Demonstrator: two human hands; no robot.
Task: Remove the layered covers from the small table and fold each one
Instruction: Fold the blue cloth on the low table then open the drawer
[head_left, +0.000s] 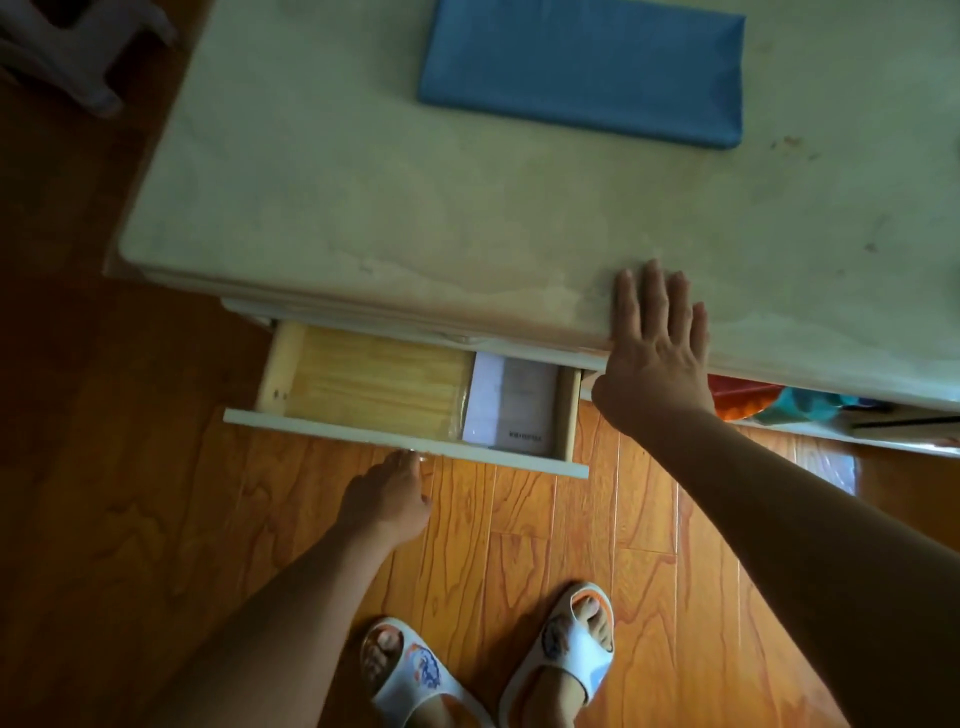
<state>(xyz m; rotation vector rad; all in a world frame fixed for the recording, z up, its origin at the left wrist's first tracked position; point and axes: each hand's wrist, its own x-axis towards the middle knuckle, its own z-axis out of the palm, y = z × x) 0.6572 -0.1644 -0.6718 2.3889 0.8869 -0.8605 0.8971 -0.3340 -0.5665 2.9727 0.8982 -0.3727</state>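
Observation:
A pale greenish table (415, 197) fills the upper view, with a clear cover lying over its top and front edge. A folded blue cloth (582, 73) lies on it near the far side. My right hand (657, 343) rests flat with straight fingers on the table's front edge. Below the top, a wooden drawer (379, 384) stands pulled out. My left hand (389, 499) is at the drawer's white front panel (405, 441), fingers curled at its handle; the fingertips are hidden under the panel.
A white booklet (514, 405) lies in the drawer's right part. Orange and teal items (779, 402) sit on a shelf under the table at right. A plastic stool (78, 52) stands at top left. My feet in white slippers (498, 665) stand on the wooden floor.

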